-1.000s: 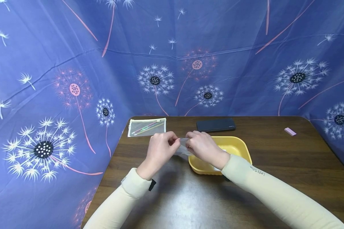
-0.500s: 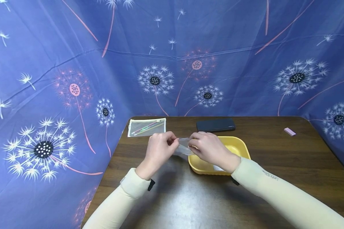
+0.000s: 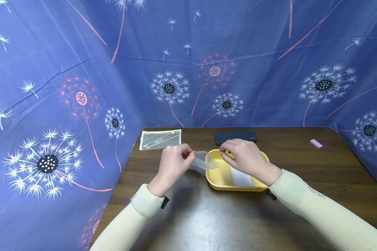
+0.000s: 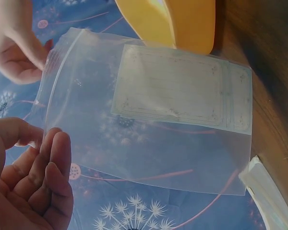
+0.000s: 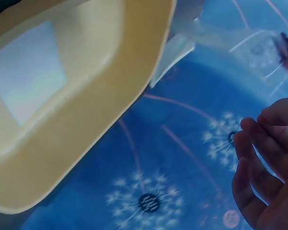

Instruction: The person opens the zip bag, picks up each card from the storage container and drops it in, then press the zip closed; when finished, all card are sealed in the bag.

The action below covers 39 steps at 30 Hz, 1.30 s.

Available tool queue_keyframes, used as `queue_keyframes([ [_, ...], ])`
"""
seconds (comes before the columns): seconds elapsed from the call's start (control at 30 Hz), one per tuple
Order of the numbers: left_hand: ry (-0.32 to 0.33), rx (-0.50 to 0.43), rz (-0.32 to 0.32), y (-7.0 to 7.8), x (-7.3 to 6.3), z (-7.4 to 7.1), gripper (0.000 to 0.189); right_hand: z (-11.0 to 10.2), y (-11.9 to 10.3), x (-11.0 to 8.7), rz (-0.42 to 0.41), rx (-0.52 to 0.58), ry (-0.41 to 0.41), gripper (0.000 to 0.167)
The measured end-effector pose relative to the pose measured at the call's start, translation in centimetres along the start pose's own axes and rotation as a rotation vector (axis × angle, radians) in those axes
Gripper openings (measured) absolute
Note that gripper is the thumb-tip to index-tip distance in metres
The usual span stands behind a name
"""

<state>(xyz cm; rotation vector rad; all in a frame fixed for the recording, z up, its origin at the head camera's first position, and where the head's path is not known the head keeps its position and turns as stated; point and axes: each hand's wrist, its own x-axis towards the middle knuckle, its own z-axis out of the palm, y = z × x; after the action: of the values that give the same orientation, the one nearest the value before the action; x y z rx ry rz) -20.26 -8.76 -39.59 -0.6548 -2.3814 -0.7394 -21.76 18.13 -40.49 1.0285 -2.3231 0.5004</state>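
My left hand (image 3: 174, 164) pinches the zip edge of a clear resealable bag (image 3: 203, 161) between thumb and fingertips. Inside the bag, pale cards with a printed border (image 4: 170, 86) show in the left wrist view. To the right, my right hand (image 3: 248, 158) hovers over a yellow tray (image 3: 218, 181), apart from the bag, fingers loosely bent around nothing. A white paper or card (image 3: 241, 178) lies in the tray, partly hidden by that hand in the head view.
A mesh zip pouch (image 3: 160, 140) with pencil-like sticks lies at the back left. Behind the tray is a dark flat case (image 3: 235, 136). A small pink block (image 3: 316, 143) sits far right. Patterned blue cloth (image 3: 188, 87) hangs around the table.
My right hand has let go of the bag's edge and drawn right over the tray, uncovering the bag's mouth. The left hand keeps its pinch almost in place.
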Motion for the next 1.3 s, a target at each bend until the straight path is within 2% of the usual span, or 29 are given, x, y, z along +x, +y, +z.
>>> queue_keyframes([
  [0.4,-0.009,-0.002,-0.002,0.2,0.0,0.0,0.007,0.9,4.5,-2.4,0.158,-0.032,-0.188,0.006],
  [0.67,-0.009,0.000,-0.006,0.1,-0.1,0.0,0.008,2.0,6.7,-3.4,0.262,-0.042,-0.341,0.009],
  [0.93,-0.007,-0.006,-0.005,0.1,-0.1,0.1,0.008,3.5,8.4,-4.5,0.274,-0.038,-0.443,0.014],
  [1.1,-0.009,-0.009,-0.010,0.1,-0.1,0.1,0.008,4.3,9.0,-5.3,0.259,-0.047,-0.534,0.005],
  [1.17,-0.011,-0.009,-0.013,0.1,-0.1,0.1,0.008,4.5,9.1,-5.5,0.262,-0.034,-0.588,0.009],
  [1.3,-0.011,-0.012,-0.014,0.1,-0.1,0.1,0.008,4.9,9.1,-6.0,0.277,0.010,-0.678,0.033],
])
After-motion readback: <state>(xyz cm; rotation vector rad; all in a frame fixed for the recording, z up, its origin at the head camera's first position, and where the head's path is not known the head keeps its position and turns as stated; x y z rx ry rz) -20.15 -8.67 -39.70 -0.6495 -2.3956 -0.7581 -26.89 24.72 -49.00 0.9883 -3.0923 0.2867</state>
